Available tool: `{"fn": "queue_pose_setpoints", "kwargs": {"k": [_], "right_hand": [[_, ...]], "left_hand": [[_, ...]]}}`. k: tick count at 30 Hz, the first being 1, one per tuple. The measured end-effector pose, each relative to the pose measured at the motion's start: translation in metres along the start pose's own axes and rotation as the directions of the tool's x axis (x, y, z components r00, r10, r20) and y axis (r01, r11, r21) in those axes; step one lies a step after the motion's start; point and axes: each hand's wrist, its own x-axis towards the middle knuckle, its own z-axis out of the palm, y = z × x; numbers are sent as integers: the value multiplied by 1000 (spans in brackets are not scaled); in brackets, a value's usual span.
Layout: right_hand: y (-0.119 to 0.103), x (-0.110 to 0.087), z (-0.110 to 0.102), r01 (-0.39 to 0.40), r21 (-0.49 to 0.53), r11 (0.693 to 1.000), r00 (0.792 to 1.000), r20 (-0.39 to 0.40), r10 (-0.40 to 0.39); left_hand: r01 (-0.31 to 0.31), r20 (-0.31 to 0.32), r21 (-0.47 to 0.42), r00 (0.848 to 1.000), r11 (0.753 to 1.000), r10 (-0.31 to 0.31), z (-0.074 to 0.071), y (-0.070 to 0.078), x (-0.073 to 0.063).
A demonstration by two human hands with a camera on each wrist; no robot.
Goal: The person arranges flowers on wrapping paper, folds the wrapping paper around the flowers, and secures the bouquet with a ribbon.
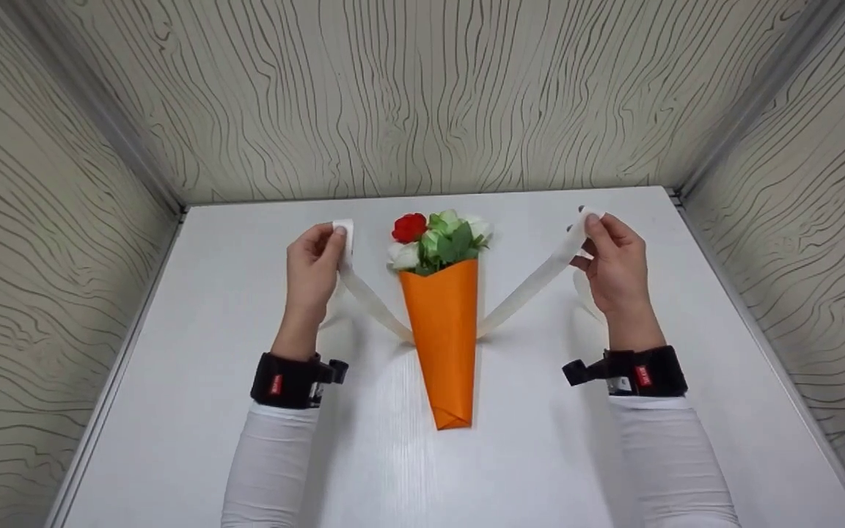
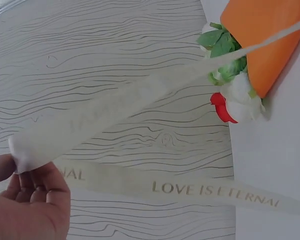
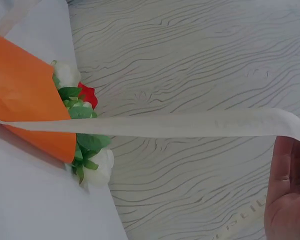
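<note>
A bouquet wrapped in orange paper (image 1: 443, 337) lies on the white table, its red flower (image 1: 409, 228), white flowers and green leaves toward the back. Behind the wrap passes a cream ribbon (image 1: 525, 295), coming out on both sides. My left hand (image 1: 312, 268) pinches the ribbon between thumb and fingers, raised left of the bouquet. On the other side my right hand (image 1: 619, 268) pinches the ribbon too, also raised. A loose length of ribbon (image 2: 190, 190) hangs from the left hand, lettered "LOVE IS ETERNAL". Another tail droops beneath the right hand.
The white table (image 1: 210, 440) is bounded by wood-grain patterned panels (image 1: 422, 103) at the back and both sides. Grey metal posts (image 1: 111, 125) stand at the corners. Black wrist straps (image 1: 287, 380) sit on both forearms over white sleeves.
</note>
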Motion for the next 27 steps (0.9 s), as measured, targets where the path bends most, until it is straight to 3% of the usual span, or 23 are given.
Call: {"fn": "queue_pose_setpoints", "kwargs": {"k": [4, 10, 15, 21, 23, 27], "right_hand": [[-1, 3, 19, 11, -66, 998, 991, 137, -2], [3, 3, 46, 32, -168, 985, 947, 319, 24], [10, 2, 67, 63, -235, 970, 882, 469, 57], [23, 5, 87, 153, -285, 946, 778, 625, 63], [27, 5, 91, 156, -303, 940, 763, 642, 81], [35, 6, 96, 133, -339, 931, 740, 659, 134]], "left_hand": [[-40, 164, 8, 986, 999, 38, 13, 3, 0], [-57, 354, 19, 934, 998, 47, 32, -2, -1], [-67, 437, 47, 899, 997, 40, 46, -8, -3], [-111, 541, 66, 839, 992, 57, 58, -14, -7], [-118, 578, 62, 814, 991, 61, 61, -14, -9], [-136, 637, 38, 766, 990, 81, 63, 1, -16]]}}
